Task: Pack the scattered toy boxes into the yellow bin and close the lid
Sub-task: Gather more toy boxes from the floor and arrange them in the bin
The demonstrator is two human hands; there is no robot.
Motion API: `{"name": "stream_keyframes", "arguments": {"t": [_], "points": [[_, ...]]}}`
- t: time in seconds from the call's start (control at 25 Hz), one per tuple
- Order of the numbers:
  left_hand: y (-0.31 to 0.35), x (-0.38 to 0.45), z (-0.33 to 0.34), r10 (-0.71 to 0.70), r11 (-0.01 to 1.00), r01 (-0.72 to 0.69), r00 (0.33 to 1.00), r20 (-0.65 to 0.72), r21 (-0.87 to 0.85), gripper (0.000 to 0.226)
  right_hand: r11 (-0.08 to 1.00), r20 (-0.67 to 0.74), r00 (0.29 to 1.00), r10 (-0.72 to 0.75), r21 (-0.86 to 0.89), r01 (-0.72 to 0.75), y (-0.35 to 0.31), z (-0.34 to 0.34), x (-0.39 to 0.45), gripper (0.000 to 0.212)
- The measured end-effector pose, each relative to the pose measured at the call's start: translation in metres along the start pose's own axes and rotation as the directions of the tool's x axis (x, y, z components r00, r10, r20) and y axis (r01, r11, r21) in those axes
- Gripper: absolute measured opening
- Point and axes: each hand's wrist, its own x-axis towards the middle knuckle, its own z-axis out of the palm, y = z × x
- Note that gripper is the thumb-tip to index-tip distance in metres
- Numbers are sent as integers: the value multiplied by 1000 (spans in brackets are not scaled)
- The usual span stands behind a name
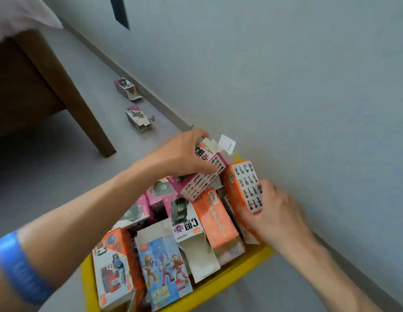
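While both arms reach over the yellow bin (220, 287), the left hand (173, 157) grips a pink toy box (205, 176) by its upper end, fingers curled round it, open white flap sticking up. Box is tilted, lower end down among the packed boxes at the bin's far side. Right hand (275, 210) grasps an orange toy box (243, 188) from below, standing it near upright against the bin's wall-side edge, just beside the pink one. Bin sits on grey floor beside the wall, crammed with orange, pink and blue cartons, several with open flaps. Two more pink toy boxes (127, 88) (138, 119) lie on the floor along the baseboard, well apart from the bin. Blue wristband (20, 266) on left forearm. Brown bed frame (38, 86) upper left.
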Motion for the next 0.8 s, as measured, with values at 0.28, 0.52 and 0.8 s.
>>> {"name": "stream_keyframes", "arguments": {"t": [0.28,0.52,0.8], "points": [[-10,-4,-5,-32,999,31,998,-61,-17,63,977,127,992,16,-211,11,-5,2,-10,67],[-30,-43,-33,-226,972,228,973,52,-46,90,974,-106,980,-171,-167,152,-23,-36,2,71],[-44,-115,0,-309,913,262,945,108,313,78,771,244,779,-578,476,423,-115,20,34,64]]}}
